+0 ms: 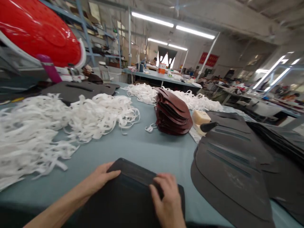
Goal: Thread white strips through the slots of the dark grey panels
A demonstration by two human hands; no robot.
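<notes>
A black, leather-like panel (128, 193) lies at the table's near edge in front of me, with a folded-looking strip along its far side. My left hand (104, 174) grips its far left corner, thumb on top and the other fingers partly hidden at the edge. At the right part of the strip, my right hand (166, 193) has its fingers bent over the panel, thumb toward the left. The panel's near side runs out of view. Beyond it stands a stack of dark red-brown leather pieces (173, 112).
White strips (99, 114) lie heaped on the left, with another white heap (201, 102) behind the stack. Grey slotted panels (232, 164) spread over the right side, near a yellowish block (200, 117). A purple bottle (49, 69) and red glossy object (42, 31) are far left.
</notes>
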